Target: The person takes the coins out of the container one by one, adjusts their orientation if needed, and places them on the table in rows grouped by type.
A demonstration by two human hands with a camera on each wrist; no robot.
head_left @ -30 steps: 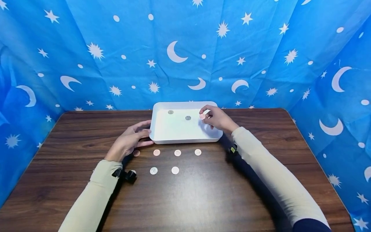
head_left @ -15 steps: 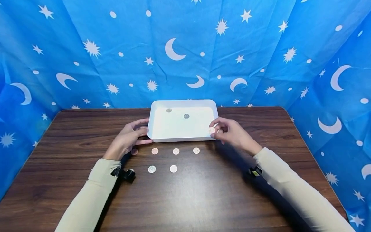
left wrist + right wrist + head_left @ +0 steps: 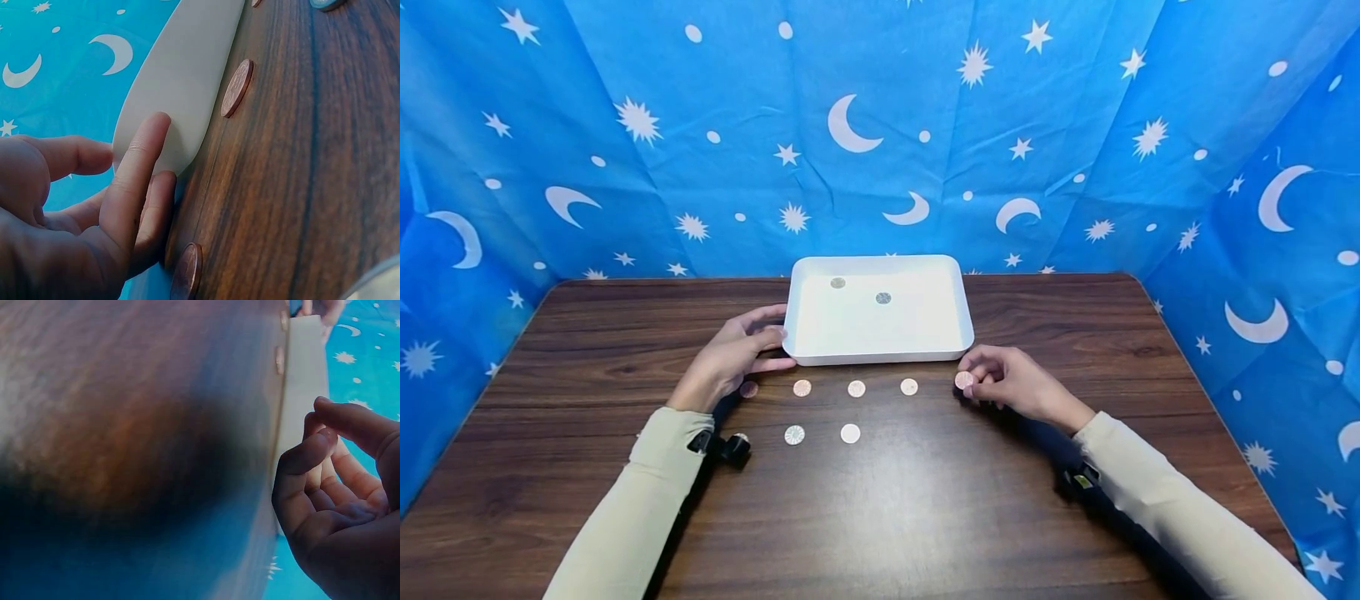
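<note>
**Coin held at the end of the row**

Right hand (image 3: 1011,385) low over the counter (image 3: 925,500), fingers (image 3: 981,367) pinched on a copper coin (image 3: 964,380). Coin sits at the fingertips, just beside the white tray's (image 3: 880,357) near right corner. The row of coins (image 3: 856,388) lies leftward of those fingers, in line. Left hand (image 3: 730,358), fingers relaxed and straight, rests against the tray's left corner, farther off.

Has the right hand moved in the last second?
Yes. The right hand came out of the white tray toward the person, pinching a coin near the table.
</note>
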